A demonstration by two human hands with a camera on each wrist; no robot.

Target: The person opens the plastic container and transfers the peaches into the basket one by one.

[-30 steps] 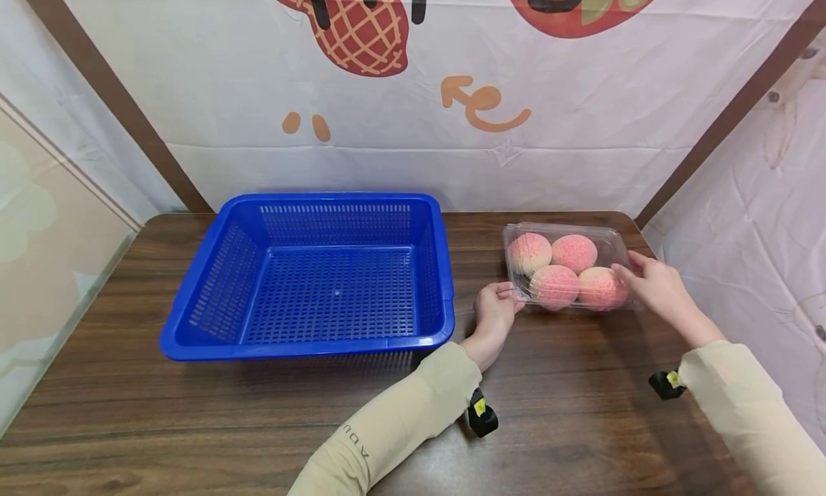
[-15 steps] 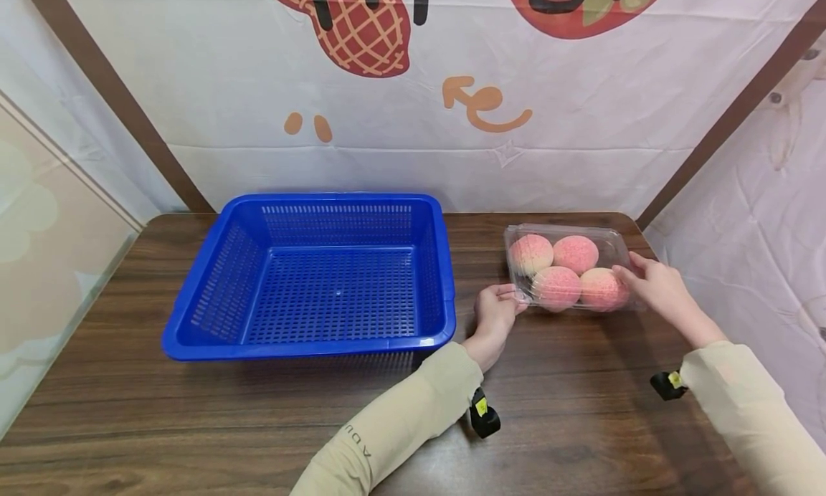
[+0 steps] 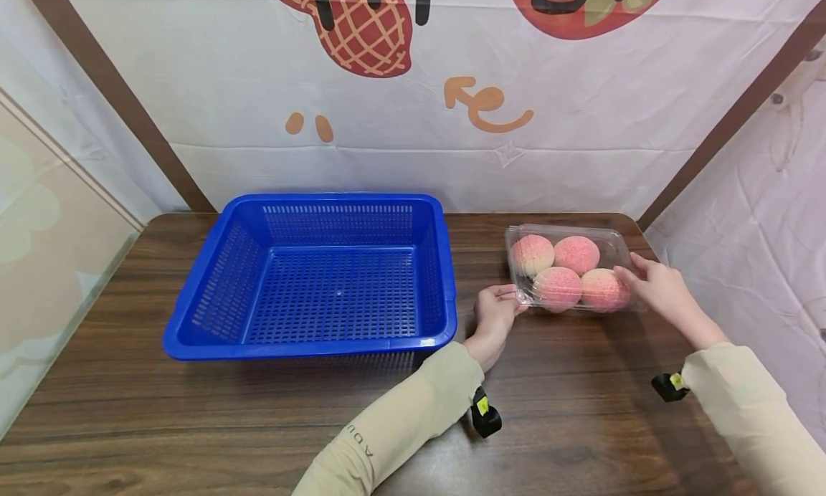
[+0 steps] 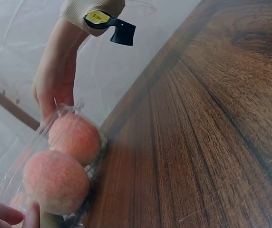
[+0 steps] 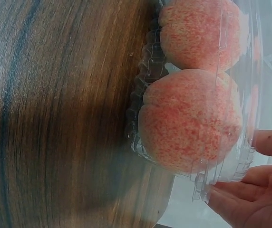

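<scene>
Clear box (image 3: 616, 247) of peaches (image 3: 558, 289) is right of the blue basket (image 3: 303, 350); the left hand (image 3: 496, 312) pinches its basket-side corner, the right hand (image 3: 662, 288) grips its opposite end. Securing it seems the step; the next move likely calls for keeping it level.

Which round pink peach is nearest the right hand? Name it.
The front right round pink peach in the clear rectangular plastic box; the other three sit farther from the right hand.
</scene>
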